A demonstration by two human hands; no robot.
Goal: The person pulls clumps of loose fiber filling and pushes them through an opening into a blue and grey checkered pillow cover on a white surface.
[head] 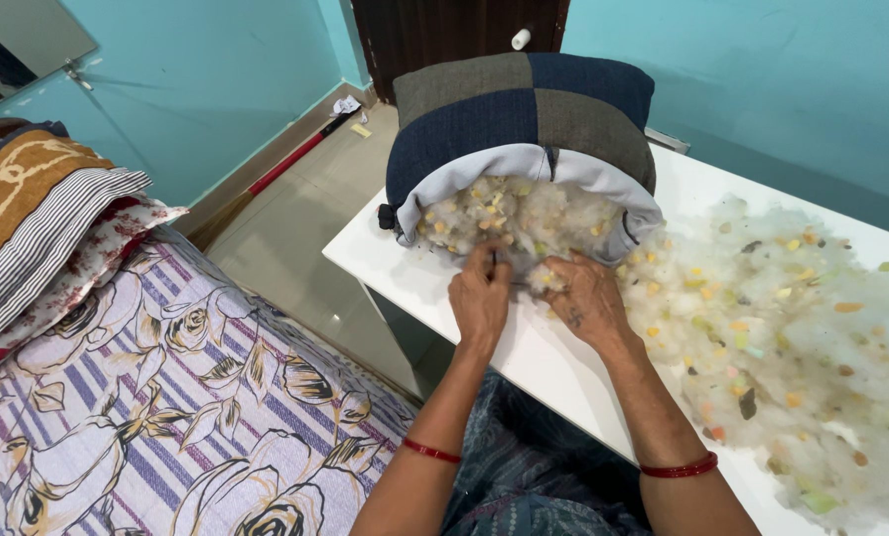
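Both my hands at the cushion (520, 114) mouth near the table's (553, 367) left edge: left hand (481, 298) pinching stuffing (524, 223), right hand (585, 298) closed on a clump. I'd push deep, small handfuls.

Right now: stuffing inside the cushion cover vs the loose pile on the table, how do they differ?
The stuffing in the cover is packed into the open mouth of the patchwork cushion cover; the loose pile lies spread flat across the white table. Both the left hand and the right hand press at the stuffing in the cover; neither touches the loose pile. Both are whitish fluff with coloured foam bits.
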